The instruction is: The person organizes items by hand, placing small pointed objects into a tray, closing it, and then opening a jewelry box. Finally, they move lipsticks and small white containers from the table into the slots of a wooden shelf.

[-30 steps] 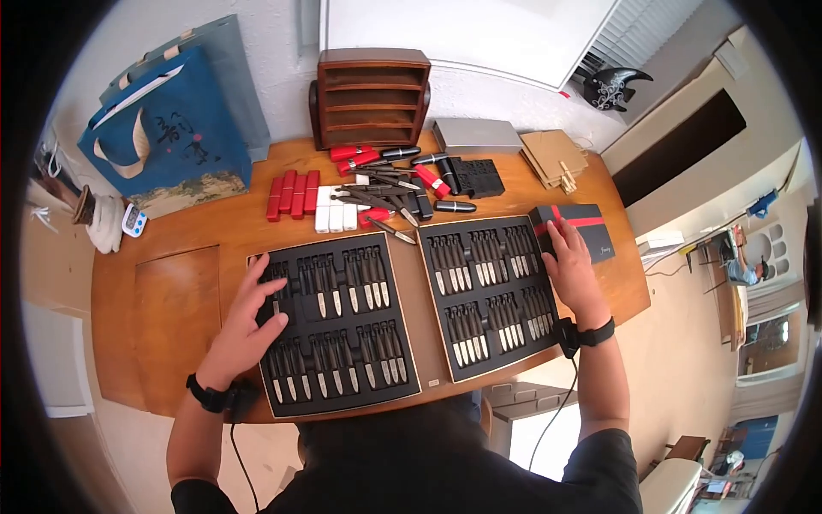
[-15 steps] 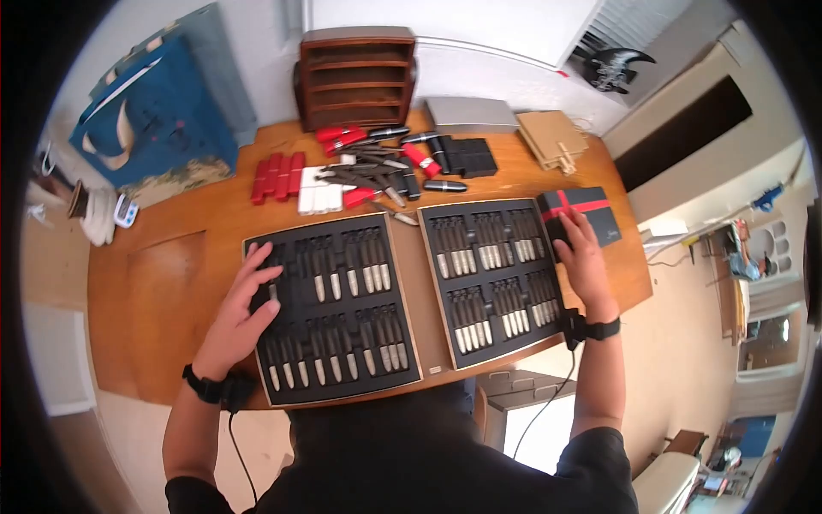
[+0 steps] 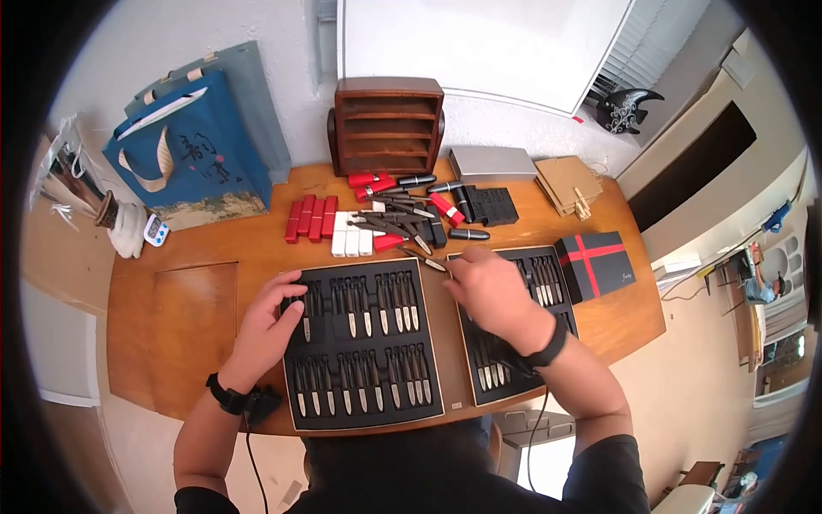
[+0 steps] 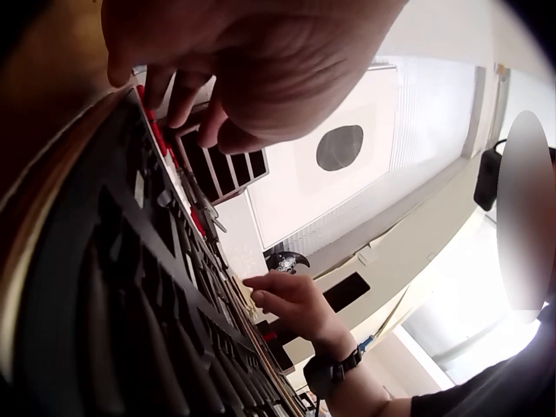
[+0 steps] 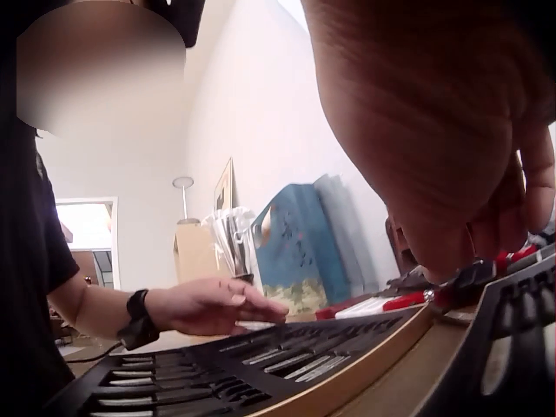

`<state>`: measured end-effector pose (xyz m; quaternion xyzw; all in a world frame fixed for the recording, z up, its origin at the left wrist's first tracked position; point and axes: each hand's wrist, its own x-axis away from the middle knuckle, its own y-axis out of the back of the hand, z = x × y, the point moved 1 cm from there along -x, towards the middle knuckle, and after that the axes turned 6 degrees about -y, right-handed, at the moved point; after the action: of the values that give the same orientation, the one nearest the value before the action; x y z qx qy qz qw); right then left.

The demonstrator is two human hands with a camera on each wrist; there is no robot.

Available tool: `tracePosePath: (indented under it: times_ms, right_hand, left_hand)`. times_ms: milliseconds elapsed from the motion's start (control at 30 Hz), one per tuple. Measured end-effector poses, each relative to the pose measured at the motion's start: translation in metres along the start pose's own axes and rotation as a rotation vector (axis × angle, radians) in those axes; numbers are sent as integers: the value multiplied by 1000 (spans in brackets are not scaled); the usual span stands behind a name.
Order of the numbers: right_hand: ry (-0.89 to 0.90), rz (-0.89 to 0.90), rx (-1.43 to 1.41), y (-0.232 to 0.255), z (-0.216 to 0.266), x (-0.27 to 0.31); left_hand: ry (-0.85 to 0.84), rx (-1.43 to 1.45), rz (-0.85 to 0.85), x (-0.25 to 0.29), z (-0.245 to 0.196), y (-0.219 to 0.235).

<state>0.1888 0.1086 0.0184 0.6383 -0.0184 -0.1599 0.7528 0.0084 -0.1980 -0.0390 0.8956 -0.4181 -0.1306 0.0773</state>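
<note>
Two black trays lie side by side on the wooden table, the left tray (image 3: 321,343) and the right tray (image 3: 561,313). Both hold rows of small knife-like sticks with dark handles and silver ends. My left hand (image 3: 264,330) is over the upper left corner of the left tray, fingers spread loosely above a slotted stick. My right hand (image 3: 501,300) reaches across the right tray, covering part of it. Its fingertips are right at the silver end of a loose stick (image 3: 425,260) beyond the trays; the left wrist view shows thumb and forefinger (image 4: 259,283) slightly apart.
Behind the trays lie red boxes (image 3: 317,218), white boxes (image 3: 353,236) and a pile of loose sticks (image 3: 398,214). A black box with red ribbon (image 3: 597,265) sits by the right tray. A wooden rack (image 3: 387,128) and blue bag (image 3: 193,154) stand at the back.
My right hand has left the right edge of the right tray and swung left to its upper left corner. The left hand stays over the left tray. The head view has shifted.
</note>
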Motion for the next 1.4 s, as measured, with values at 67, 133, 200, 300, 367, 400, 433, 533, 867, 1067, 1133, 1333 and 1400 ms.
tracePosePath:
  times_ms: [67,133,200,300,367,400,433,533,867,1067,1133,1333,1400]
  right_hand:
    - [-16,34,34,-12,12,-18]
    - [-102,147,70,-26,15,-29]
    - [-117,139,108,-37,15,-35]
    - [-123,102,162,-47,10,-37]
    - [-107,70,179,-46,10,-37]
    - [-99,67,167,-42,11,-37]
    - [-92,64,156,-38,13,-38]
    - [-130,35,140,-29,15,-34]
    - [-230,51,-597,-12,13,-14]
    - [-381,150,-1013,-18,17,-14]
    - [-395,156,-1058,-20,17,-15]
    - [-209,-34,-960,-16,20,-12]
    - [-104,-109,-736,-5,25,-12]
  left_hand:
    - [-141,-243,-98,-18,-8,0]
    - [-145,-299,-70,-35,-24,-1]
    - [-188,-387,-56,-54,-32,-6]
    - [-226,-410,15,-87,-26,-16]
    - [-278,-455,35,-112,-17,-24]
    - [-342,-504,53,-123,-14,-29]
    - [-407,-553,72,-131,-12,-34]
    - [-489,-558,99,-145,-10,-46]
    - [-148,-127,236,-104,-35,-66]
    - [30,35,237,-110,-27,-67]
    - [152,204,257,-114,-26,-65]
    - [274,345,303,-120,-36,-55]
    - [303,390,310,-122,-31,-53]
